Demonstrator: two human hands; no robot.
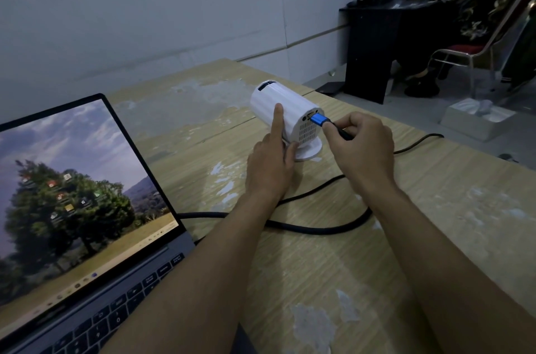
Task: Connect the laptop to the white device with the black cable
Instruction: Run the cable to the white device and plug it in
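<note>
A white cylindrical device (290, 105) on a round foot stands mid-table, its vented rear face turned toward me. My left hand (271, 163) steadies its left side, index finger laid up along the body. My right hand (361, 148) pinches the black cable (319, 227) just behind its blue plug (320, 120). The plug's tip is at a port on the device's rear face. The cable loops across the table and runs to the right side of the open laptop (87, 208) at the left, whose screen shows a tree wallpaper.
The worn wooden table (435, 223) has peeling patches. A second thin black cord (417, 142) trails off the table's right edge. On the floor to the right sit a white box (475, 119), a metal chair (464, 61) and a dark cabinet (377, 43).
</note>
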